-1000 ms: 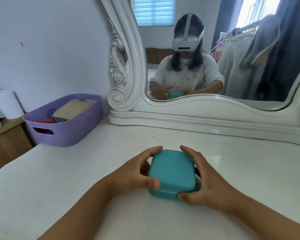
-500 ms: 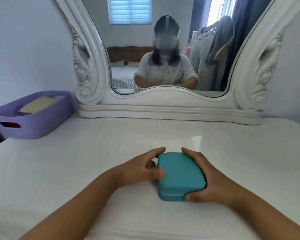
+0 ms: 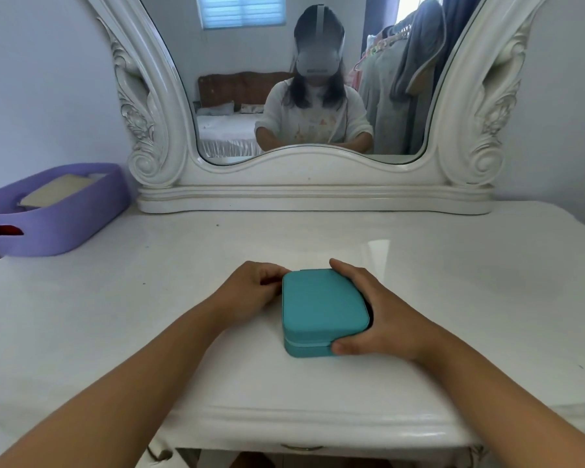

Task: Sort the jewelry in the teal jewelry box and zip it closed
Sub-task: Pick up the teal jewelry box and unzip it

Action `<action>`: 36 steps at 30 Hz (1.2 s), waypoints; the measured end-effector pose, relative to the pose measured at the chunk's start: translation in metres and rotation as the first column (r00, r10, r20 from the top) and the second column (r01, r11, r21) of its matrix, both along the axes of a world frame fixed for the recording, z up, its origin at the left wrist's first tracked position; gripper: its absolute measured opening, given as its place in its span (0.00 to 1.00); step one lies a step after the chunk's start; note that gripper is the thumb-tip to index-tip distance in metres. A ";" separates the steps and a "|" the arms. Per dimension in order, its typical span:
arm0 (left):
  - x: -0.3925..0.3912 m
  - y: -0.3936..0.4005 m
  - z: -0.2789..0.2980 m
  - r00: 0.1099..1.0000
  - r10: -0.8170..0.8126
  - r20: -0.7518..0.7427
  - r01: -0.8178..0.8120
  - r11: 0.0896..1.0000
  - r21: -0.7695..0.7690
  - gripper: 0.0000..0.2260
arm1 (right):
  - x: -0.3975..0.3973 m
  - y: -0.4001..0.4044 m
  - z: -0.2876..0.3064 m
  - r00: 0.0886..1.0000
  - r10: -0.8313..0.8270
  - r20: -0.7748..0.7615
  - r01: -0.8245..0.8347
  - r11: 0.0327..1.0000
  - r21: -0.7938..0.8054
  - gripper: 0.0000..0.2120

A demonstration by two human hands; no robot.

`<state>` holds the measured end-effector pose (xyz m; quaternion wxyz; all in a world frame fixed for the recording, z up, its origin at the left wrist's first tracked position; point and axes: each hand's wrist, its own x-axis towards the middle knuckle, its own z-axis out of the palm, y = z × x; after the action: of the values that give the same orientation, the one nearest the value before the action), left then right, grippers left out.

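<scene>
Head view, looking down over a white desk [image 3: 149, 298] with a glossy top. At its far edge stands a large mirror [image 3: 311, 96] in a carved white frame; the glass reflects a seated person in a headset, a bed and hanging clothes. Far left on the desk sits a lilac plastic basket [image 3: 65, 224] with a cut-out handle, a flat beige item lying inside it. Drawer pull [image 3: 301, 447] visible at the desk's near edge.

Two bare forearms reach in from the bottom of the view. Teal jewelry box [image 3: 321, 309] lies flat near the middle of the desk, lid down, pale zipper line running along its front side. Right hand [image 3: 379, 315] wraps the box's right side, thumb pressed on the front right corner, fingers curled over the far right corner. Left hand [image 3: 250, 292] rests just at the box's left far corner, fingers curled inward and touching that edge; whether it pinches a zipper pull I cannot tell.
</scene>
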<state>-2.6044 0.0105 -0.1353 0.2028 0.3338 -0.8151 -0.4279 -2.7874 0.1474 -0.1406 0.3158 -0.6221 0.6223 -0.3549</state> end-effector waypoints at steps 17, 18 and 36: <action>0.054 0.052 -0.020 0.992 0.077 0.095 -0.006 0.803 -0.596 0.18 | 0.015 -0.003 -0.002 0.991 -0.125 -0.048 0.124 0.992 -0.035 0.53; 0.053 0.058 -0.020 0.991 0.086 0.101 -0.005 0.785 -0.620 0.17 | 0.017 -0.003 -0.002 0.990 -0.131 -0.055 0.129 0.991 -0.041 0.53; 0.033 0.085 -0.026 0.977 0.094 -0.192 -0.138 0.963 -0.233 0.06 | 0.053 0.022 -0.017 0.944 -0.059 -0.326 -0.074 0.922 -0.380 0.13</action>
<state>-2.5715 0.0953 -0.1614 0.3399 0.3137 -0.8189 -0.3399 -2.7345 0.1691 -0.1578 0.0790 -0.7252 0.5817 -0.3599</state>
